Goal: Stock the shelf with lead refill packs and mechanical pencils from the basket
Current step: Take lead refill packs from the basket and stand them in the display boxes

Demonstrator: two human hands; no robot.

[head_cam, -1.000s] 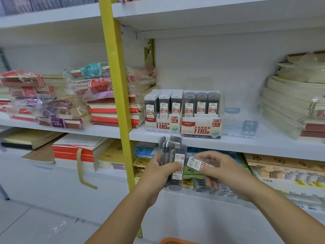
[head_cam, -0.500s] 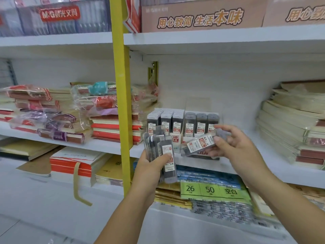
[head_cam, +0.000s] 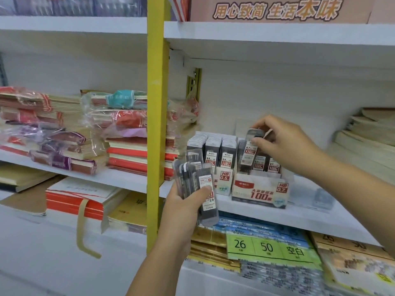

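centrally, the shelf [head_cam: 299, 216] is occupied by an hb 0.7 box [head_cam: 259, 191]. a stack of packs [head_cam: 197, 180] is gripped in curled fingers by the left hand [head_cam: 181, 212]. one pack [head_cam: 249, 154], foot in the box, is pinched at its top by the right hand [head_cam: 286, 144].

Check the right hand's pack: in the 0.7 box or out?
Partly in: pack in right hand stands upright, bottom inside 0.7 box.

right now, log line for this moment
right hand: pinches 0.7 lead pack at HB 0.7 box | left hand: grips refill stack
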